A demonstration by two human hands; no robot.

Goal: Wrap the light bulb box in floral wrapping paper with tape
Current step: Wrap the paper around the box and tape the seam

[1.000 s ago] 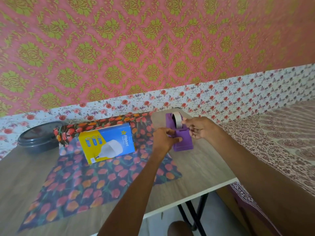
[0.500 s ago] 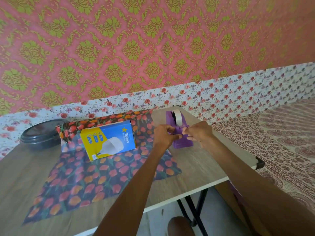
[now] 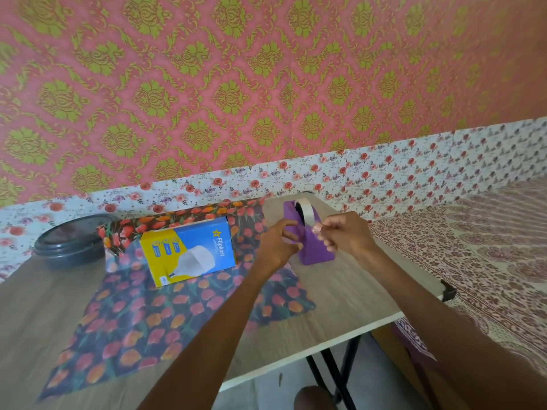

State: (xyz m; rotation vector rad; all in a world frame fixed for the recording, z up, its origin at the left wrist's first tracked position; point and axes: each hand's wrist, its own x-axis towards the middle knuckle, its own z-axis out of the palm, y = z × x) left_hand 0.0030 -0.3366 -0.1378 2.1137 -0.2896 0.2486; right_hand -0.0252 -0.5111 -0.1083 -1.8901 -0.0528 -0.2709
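Step in hand: getting tape, wrapping not started. The box (image 3: 189, 251) lies flat and unwrapped on the paper (image 3: 177, 318), which is spread on the table (image 3: 349, 294) with its edge behind the box curled up. The dispenser (image 3: 315, 251) stands just right of the box, off the paper. The left hand (image 3: 276, 247) rests against the dispenser's box-facing side, fingers spread and partly bent, a brace more than a grip. The right hand (image 3: 347, 236), right of the dispenser, pinches the free end of the tape (image 3: 306, 210) between thumb and fingertips.

Next move, as a judgement: draw out 1 short strip, tear it on the cutter while the left hand keeps the dispenser down, then fold the paper over the box.

Hard to see: the strip between roll and fingers is clear and motion-blurred, so its length is unknown. The cutter is hidden by the hands. Whether the left thumb wraps the dispenser cannot be told. The box's far side is hidden. A dark round container (image 3: 68, 247) left of the box has unreadable contents.
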